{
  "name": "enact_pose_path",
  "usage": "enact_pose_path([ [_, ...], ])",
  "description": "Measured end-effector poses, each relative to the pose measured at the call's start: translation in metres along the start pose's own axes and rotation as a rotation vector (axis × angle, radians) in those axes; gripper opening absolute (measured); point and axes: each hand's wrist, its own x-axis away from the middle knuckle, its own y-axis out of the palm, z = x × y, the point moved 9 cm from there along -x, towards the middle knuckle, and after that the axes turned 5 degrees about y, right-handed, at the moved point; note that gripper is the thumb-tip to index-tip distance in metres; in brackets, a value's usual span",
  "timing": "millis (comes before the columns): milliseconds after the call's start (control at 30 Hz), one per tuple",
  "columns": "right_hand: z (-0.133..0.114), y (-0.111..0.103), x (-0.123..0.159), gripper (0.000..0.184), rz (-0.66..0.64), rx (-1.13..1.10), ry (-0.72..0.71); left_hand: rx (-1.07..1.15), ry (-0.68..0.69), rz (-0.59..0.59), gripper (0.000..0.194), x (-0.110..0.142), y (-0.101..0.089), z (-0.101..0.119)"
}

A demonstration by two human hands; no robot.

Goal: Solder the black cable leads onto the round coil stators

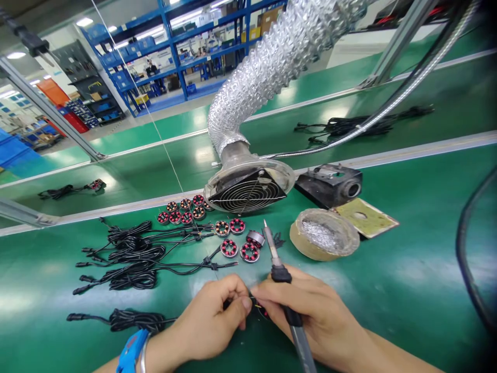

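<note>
My left hand (217,316), with a blue wristband (133,351), is pinched on the end of a black cable (135,320) whose coiled bundle lies to its left. In my right hand (318,311) is a soldering iron (287,290), its tip pointing up and away from me. Between the fingertips of both hands sits a small red-and-black motor stator (264,312) with thin wires, mostly hidden by the fingers. I cannot tell which right fingers touch it. Beyond the hands stand several ring-shaped stators (249,252) with red coils.
Several coiled black cables (134,256) lie at left. A fume extractor hood (250,189) on a silver duct (256,77) hangs over the bench. Right of it are a round tub (324,238) of silvery material, a black iron stand (334,181) and a yellow sponge (367,216).
</note>
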Motion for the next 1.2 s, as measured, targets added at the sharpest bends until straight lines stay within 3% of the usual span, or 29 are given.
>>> enact_pose_path([
  [100, -0.001, 0.0, 0.002, 0.033, 0.047, -0.015, 0.001, 0.137, -0.045, -0.012, 0.034, -0.003, 0.002, -0.008],
  [267, 0.004, -0.003, 0.005, 0.033, -0.002, 0.042, 0.102, 0.128, -0.104, 0.106, 0.032, -0.007, -0.007, -0.011],
  [433, -0.008, -0.033, 0.005, 0.05, 0.01, 0.111, 0.151, 0.118, -0.134, 0.132, 0.021, -0.01, -0.008, -0.01],
  [633, -0.004, -0.051, 0.01, 0.026, -0.005, 0.113, 0.286, 0.089, -0.164, 0.157, 0.017, -0.009, -0.009, -0.01],
  [767, 0.003, -0.046, 0.013, 0.014, -0.036, 0.061, 0.316, 0.077, -0.156, 0.174, 0.017, -0.008, -0.009, -0.009],
  [1200, 0.006, -0.045, 0.011, 0.013, -0.038, 0.018, 0.326, 0.082, -0.143, 0.177, 0.02, -0.009, -0.009, -0.008],
])
